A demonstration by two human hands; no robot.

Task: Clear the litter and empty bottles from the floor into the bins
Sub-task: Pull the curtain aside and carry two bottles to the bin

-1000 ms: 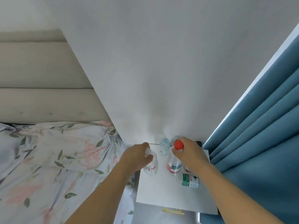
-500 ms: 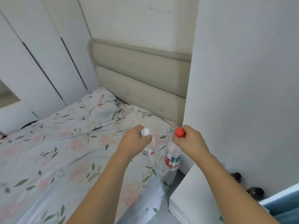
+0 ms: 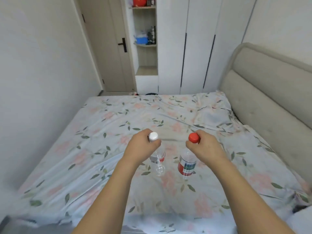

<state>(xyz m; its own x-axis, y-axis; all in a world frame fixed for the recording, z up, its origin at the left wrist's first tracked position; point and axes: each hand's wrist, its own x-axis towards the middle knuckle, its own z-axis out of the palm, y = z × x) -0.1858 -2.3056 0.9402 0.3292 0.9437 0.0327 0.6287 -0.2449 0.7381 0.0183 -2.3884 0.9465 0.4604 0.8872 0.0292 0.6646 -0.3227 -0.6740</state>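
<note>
Left hand [image 3: 143, 146] curled round the neck of a clear, crinkled plastic bottle [image 3: 157, 162], white screw cap [image 3: 153, 136] poking above the knuckles, ribbed body hanging down with a thin label band. Right hand [image 3: 205, 147] pinching the neck of a second clear bottle [image 3: 187, 164] just under its round red cap [image 3: 193, 137]; smooth walls, broad red and green label wrapped round the middle. Both bottles hanging upright, side by side with a gap between, held in the air above the bed [image 3: 118, 149], not touching the sheet. Soft cotton sheet, pale with pink flowers and green leaves, rumpled into creases toward the far right corner. Padded beige headboard [image 3: 270, 98] with rounded corner along the right edge. Bare white wall [image 3: 42, 81] tight against the left side of the bed. Flat white wardrobe doors [image 3: 199, 48] with slim dark handles beyond the far edge, open shelves [image 3: 146, 44] beside them holding small blurred items, then a beige door [image 3: 108, 48] with a dark lever. Narrow strip of floor showing only between the far bed edge and the door.
</note>
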